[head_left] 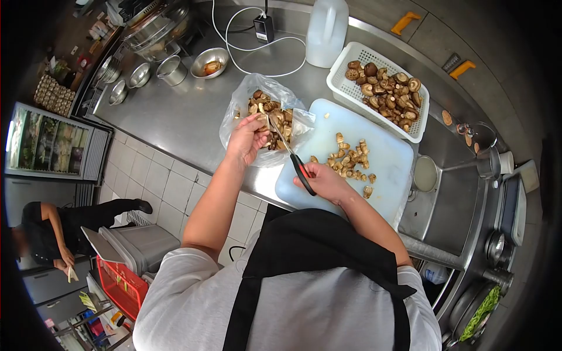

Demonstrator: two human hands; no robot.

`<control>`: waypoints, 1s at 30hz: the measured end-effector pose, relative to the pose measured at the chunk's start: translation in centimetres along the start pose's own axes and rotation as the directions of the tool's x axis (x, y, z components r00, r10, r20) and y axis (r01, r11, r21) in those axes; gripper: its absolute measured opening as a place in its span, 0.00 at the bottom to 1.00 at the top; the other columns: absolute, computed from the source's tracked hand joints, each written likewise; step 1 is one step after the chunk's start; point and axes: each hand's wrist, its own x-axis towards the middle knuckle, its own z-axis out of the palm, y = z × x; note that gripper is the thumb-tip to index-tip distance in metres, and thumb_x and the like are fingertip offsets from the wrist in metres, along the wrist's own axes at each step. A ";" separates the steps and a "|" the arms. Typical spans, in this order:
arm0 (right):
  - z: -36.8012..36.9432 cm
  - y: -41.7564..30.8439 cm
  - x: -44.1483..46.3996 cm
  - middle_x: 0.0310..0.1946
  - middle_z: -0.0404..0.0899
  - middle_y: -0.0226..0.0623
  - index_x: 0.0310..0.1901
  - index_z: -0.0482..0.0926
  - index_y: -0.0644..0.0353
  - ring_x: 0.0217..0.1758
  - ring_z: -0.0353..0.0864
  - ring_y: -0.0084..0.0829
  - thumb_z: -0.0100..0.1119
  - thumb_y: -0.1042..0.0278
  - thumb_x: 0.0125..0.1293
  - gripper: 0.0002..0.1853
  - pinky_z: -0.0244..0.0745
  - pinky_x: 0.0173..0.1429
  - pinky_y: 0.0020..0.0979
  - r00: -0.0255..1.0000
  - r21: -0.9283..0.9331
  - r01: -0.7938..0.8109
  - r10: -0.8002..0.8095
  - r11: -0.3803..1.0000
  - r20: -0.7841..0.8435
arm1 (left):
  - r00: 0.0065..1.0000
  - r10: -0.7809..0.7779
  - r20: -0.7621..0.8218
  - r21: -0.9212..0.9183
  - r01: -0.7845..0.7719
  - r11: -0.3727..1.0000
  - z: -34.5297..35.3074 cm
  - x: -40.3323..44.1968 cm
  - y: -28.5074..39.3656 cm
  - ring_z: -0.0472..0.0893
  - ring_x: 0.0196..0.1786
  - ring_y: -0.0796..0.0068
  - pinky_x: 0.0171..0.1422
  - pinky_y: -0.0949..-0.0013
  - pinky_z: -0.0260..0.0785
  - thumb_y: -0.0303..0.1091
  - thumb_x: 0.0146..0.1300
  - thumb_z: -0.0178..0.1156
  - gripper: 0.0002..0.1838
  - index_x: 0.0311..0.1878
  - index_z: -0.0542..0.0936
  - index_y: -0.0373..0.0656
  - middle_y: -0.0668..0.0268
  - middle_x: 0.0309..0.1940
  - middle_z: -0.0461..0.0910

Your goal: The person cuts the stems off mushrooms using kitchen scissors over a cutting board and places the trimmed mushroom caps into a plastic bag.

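We've a mushroom (261,109) above the open plastic bag (233,126), pinched in our left hand's (246,140) grip; our right hand's (325,182) grip wraps the cutter (300,171), blade close by. If the mushroom rolls, fingertips could get nicked! Outward, loose pieces (353,155) crowd the board (386,161); a brushing forearm might scatter them across the tabletop (170,114).

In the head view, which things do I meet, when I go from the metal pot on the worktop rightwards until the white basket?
Metal pot → metal bowl with food → clear plastic bag holding mushrooms → white basket holding more mushrooms.
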 end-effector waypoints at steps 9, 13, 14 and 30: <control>-3.0 1.8 -2.0 0.33 0.71 0.25 0.40 0.76 0.57 0.37 0.70 0.21 0.81 0.46 0.61 0.26 0.69 0.42 0.27 0.992 -0.314 0.118 -0.094 0.942 0.089 | 0.983 0.137 -0.120 0.044 -0.132 0.990 -0.1 0.1 0.6 0.81 0.32 0.79 0.35 0.74 0.76 0.22 0.71 0.64 0.12 0.54 0.78 0.44 0.70 0.37 0.83; -2.9 1.8 -1.6 0.32 0.71 0.24 0.41 0.75 0.57 0.36 0.69 0.21 0.80 0.47 0.63 0.25 0.69 0.41 0.27 0.990 -0.238 0.119 -0.096 0.964 0.105 | 0.994 0.093 -0.054 -0.020 -0.094 0.995 0.4 -0.3 0.1 0.82 0.33 0.78 0.34 0.75 0.75 0.21 0.69 0.65 0.14 0.55 0.77 0.42 0.67 0.39 0.82; -2.9 1.8 -1.4 0.32 0.71 0.23 0.41 0.75 0.57 0.35 0.69 0.20 0.80 0.47 0.63 0.25 0.68 0.40 0.26 0.989 -0.219 0.113 -0.089 0.969 0.119 | 0.994 0.094 -0.050 -0.009 -0.094 0.996 0.5 -0.5 -0.1 0.82 0.33 0.78 0.34 0.75 0.75 0.21 0.68 0.66 0.14 0.55 0.78 0.41 0.67 0.38 0.82; -1.9 1.3 1.8 0.29 0.71 0.21 0.43 0.76 0.56 0.28 0.67 0.14 0.73 0.47 0.73 0.21 0.63 0.31 0.21 0.947 0.166 -0.005 -0.049 0.986 0.319 | 0.997 0.062 -0.043 0.253 -0.049 0.966 -0.6 -0.2 1.0 0.80 0.29 0.82 0.29 0.78 0.72 0.22 0.67 0.68 0.06 0.43 0.82 0.43 0.70 0.31 0.83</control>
